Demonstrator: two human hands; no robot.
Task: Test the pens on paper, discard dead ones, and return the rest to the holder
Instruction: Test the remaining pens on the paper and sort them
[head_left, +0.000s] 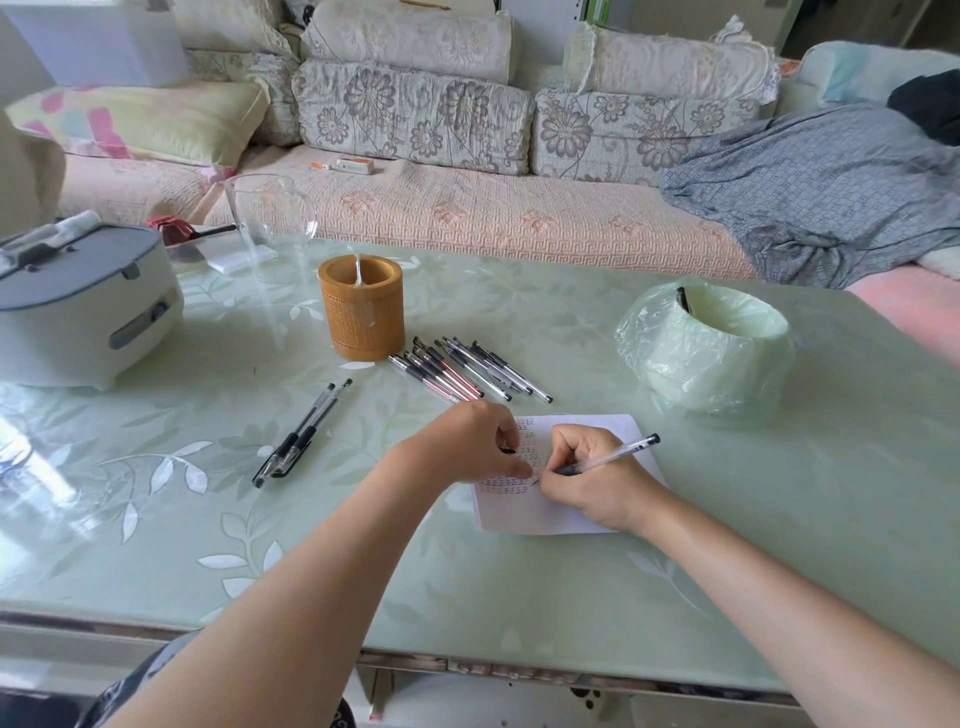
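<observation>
White paper sheet (545, 514) lain on pale green glass worktop (208, 519). Clear slim plastic gel pen (615, 456) pinched near tip by right hand (587, 480), tip on sheet. Small black cap (507, 451) pinched in curled left hand (467, 447). Pen judged light, stiff, smooth; best held at dark grip. Beyond: loose pen pile (467, 371), brown bamboo holder (362, 312).

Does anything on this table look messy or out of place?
Nothing looks spilled or broken. A heap of pens lies beside the holder, not in it, and two pens lie apart to the left. Something dark, likely a pen, pokes over the rim of the bagged bin.
</observation>
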